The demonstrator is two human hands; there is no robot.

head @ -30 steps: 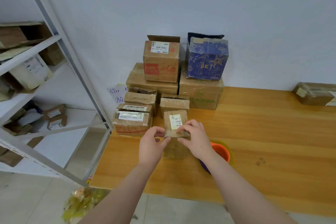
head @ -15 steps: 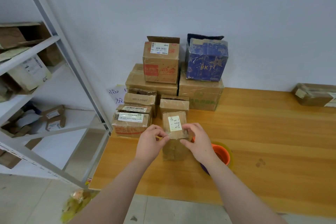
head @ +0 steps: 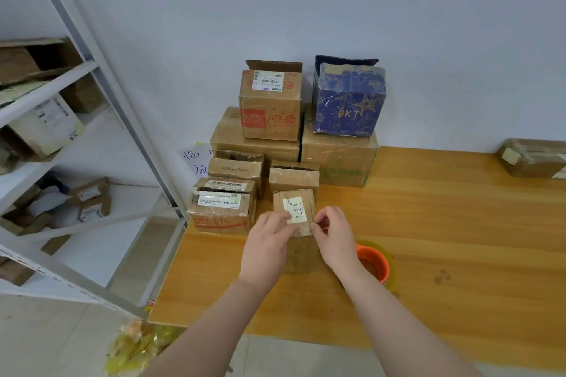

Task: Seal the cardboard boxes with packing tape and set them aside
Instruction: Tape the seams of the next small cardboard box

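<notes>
A small brown cardboard box [head: 298, 196] with a white handwritten label stands upright on the wooden table [head: 444, 223], in front of the stacked boxes. My left hand [head: 267, 243] grips its top left edge, fingers curled over the top next to the label. My right hand [head: 333, 237] pinches the box's top right edge between thumb and forefinger. The lower front of the box is hidden behind both hands. A roll of packing tape with an orange core [head: 374, 265] lies flat on the table just right of my right wrist.
Several brown boxes [head: 222, 208] and a blue box [head: 349, 101] are stacked against the wall behind the small box. Another taped parcel [head: 533, 157] lies at the far right. A metal shelf rack [head: 61, 131] with boxes stands left of the table. A yellow plastic bag [head: 137, 346] lies on the floor.
Both hands have slid from the box's front top edge to its sides. The left hand's fingers now reach over the top by the label. The right hand has shifted to the right edge.
</notes>
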